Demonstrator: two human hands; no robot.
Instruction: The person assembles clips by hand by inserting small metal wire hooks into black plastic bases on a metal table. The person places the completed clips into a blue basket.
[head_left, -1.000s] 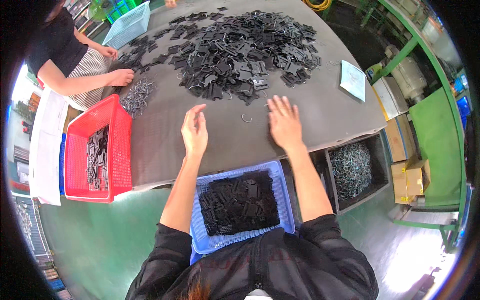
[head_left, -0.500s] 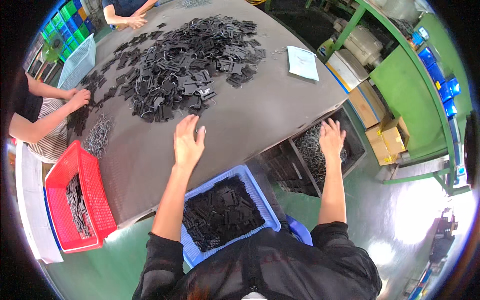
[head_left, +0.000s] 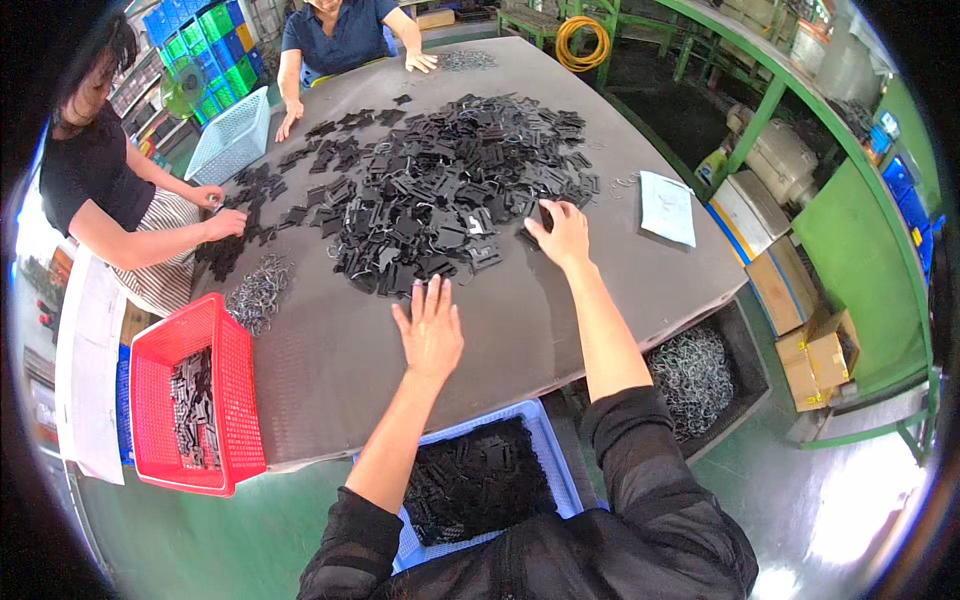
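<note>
A big heap of flat black plastic pieces [head_left: 400, 205], with metal hooks among them, lies on the grey table [head_left: 330, 375]. My left hand [head_left: 432, 335] is at the heap's near edge, palm down, fingers spread and holding nothing I can see. At the heap's right edge my right hand [head_left: 565, 238] reaches onto black pieces, thumb and fingers apart; the fingertips are partly hidden. Below the table edge, against my body, sits a blue basket [head_left: 568, 478] filled with similar black pieces. A dark bin of metal hooks [head_left: 692, 380] stands to the right, beside my right forearm.
A red basket [head_left: 240, 400] with black pieces stands left, near a small hook pile [head_left: 260, 292]. One co-worker [head_left: 110, 190] handles pieces at the left; another [head_left: 335, 45] stands at the far side. A pale packet [head_left: 667, 208] lies right; cardboard boxes [head_left: 818, 358] stand beyond.
My right hand has gone from over the hook bin to the heap's right edge. My left hand stays near the heap's front edge. The view has shifted, showing more of both co-workers.
</note>
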